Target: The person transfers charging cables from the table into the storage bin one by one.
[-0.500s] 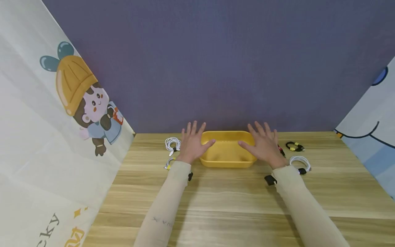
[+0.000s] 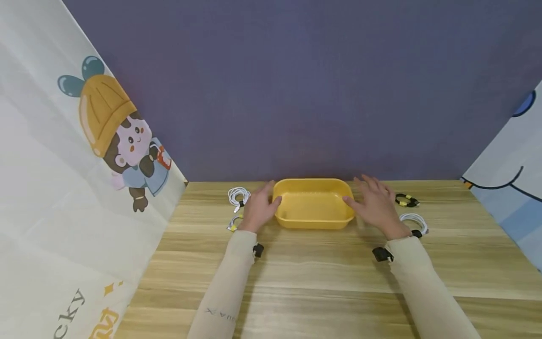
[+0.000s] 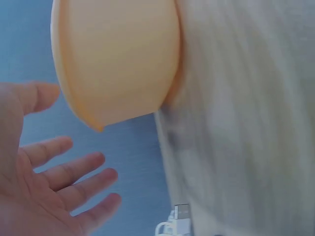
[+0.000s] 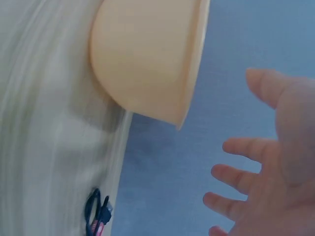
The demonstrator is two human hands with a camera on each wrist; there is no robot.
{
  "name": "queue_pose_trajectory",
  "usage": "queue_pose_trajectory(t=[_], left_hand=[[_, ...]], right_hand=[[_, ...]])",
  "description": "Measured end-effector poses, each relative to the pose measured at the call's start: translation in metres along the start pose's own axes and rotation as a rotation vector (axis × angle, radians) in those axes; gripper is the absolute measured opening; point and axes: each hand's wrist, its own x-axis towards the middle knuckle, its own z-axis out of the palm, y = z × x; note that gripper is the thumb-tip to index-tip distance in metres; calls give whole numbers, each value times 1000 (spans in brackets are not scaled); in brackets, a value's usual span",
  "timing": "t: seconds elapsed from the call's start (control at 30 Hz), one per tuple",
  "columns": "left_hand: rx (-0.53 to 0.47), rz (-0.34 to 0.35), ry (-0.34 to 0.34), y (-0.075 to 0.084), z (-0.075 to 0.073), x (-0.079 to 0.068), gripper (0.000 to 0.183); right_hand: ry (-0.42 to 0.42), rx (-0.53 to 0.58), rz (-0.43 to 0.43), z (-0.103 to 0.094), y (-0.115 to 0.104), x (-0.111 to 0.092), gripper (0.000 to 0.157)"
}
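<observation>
A yellow rectangular plastic bin (image 2: 314, 224) stands at the back of the wooden table. My left hand (image 2: 258, 208) is at its left end, thumb close to the rim and fingers spread. On the opposite end, my right hand (image 2: 375, 205) has its fingers extended, the thumb near the bin's right rim. In the left wrist view the left thumb (image 3: 42, 96) sits right beside the bin's edge. A visible gap separates the right thumb (image 4: 266, 86) from the bin wall (image 4: 147, 54) in the right wrist view. Neither hand grips anything.
Left of the bin lie a coiled white cable (image 2: 239, 195) and another cable with a yellow tie (image 2: 233, 224). To the right are a black cable with yellow ties (image 2: 407, 201) and a white coil (image 2: 416, 218). A dark cable with red (image 4: 97, 216) shows near the right hand. A purple-grey panel (image 2: 296, 94) rises behind.
Both hands have moved apart and lower, from above the bin's ends to just outside its sides. The bin looks unmoved; the head view has shifted slightly.
</observation>
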Motion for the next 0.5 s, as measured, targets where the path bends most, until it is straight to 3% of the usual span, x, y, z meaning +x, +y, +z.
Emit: queue_pose_trajectory(t=[0.3,0.5], left_hand=[[-153,-165,-13,-4,12,-6,52],[-215,-219,-18,-4,15,-9,55]], right_hand=[[41,58,26,-2,14,-14,70],[49,53,67,0,26,-22,63]])
